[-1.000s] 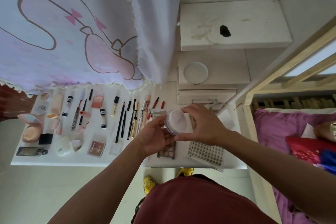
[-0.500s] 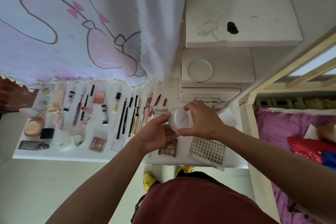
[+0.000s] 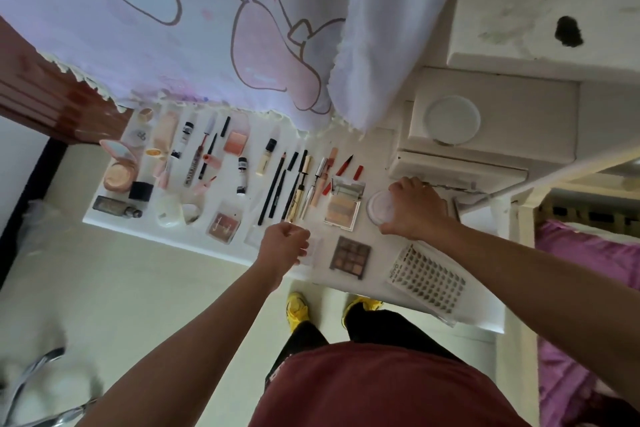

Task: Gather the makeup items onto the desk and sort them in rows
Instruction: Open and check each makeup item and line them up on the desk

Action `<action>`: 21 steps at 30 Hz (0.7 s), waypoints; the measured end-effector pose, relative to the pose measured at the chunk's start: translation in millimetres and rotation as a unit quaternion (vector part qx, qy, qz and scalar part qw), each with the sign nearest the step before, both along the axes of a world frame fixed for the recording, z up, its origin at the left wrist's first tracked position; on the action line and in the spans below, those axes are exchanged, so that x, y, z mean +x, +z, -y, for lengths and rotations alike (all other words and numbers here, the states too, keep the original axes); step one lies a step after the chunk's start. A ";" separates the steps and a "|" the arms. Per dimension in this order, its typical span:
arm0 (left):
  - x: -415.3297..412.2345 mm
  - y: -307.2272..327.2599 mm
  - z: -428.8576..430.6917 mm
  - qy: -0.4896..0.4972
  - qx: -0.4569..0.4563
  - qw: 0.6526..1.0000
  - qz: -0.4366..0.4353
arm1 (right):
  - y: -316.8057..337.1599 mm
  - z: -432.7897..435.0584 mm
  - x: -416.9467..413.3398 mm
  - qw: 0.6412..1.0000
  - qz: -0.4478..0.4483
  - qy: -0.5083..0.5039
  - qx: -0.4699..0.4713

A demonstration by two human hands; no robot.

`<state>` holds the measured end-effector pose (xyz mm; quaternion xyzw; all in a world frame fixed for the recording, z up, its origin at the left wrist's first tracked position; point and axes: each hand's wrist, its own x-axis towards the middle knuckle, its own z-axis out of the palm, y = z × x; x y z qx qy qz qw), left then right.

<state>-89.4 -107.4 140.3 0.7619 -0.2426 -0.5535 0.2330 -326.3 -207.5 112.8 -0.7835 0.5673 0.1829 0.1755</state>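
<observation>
Right hand: the right hand (image 3: 417, 213) is over the right part of the white desk (image 3: 384, 272). Its fingers are wrapped round the round white jar with a pink top (image 3: 379, 210).
Jar: it is low at the desk, just beside the open peach palette with a mirror (image 3: 343, 210). I cannot tell if it touches the desk.
Left hand: the left hand (image 3: 282, 248) is over the front edge of the desk. Its fingers are curled in tight, and I see nothing in them.
Front row: the square brown eyeshadow palette (image 3: 349, 257) lies flat near the front edge. The white sheet of little dark tips (image 3: 427, 279) lies to its right and pokes over the edge.
Middle: long black pencils (image 3: 272, 191) and thin tubes lie side by side, all pointing the same way.
Far left: the round peach powder compact (image 3: 117, 175) lies open.
Above: the pale curtain with pink bows (image 3: 138, 28) hangs over the back of the desk.
</observation>
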 end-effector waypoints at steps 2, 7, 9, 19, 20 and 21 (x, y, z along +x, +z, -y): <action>5.4 -2.8 -8.1 -0.010 -0.011 0.999 0.036 | -6.8 2.5 4.3 1.000 -0.016 0.008 0.002; 15.6 -10.5 -21.7 -0.053 -0.022 0.992 0.115 | -15.7 4.6 13.1 1.000 -0.028 -0.002 0.010; 20.9 -12.3 -26.7 -0.067 -0.024 0.988 0.135 | -17.5 4.0 14.2 1.000 -0.028 -0.003 0.009; 75.2 -20.7 -45.4 -0.095 -0.014 0.966 0.241 | 11.2 -23.2 14.1 0.996 0.066 -0.039 -0.055; 86.9 -22.9 -46.9 -0.096 -0.008 0.963 0.253 | 17.1 -28.7 22.9 0.995 0.081 -0.030 -0.059; 97.3 -25.8 -48.3 -0.098 -0.001 0.959 0.265 | 21.6 -34.7 32.5 0.994 0.089 -0.015 -0.054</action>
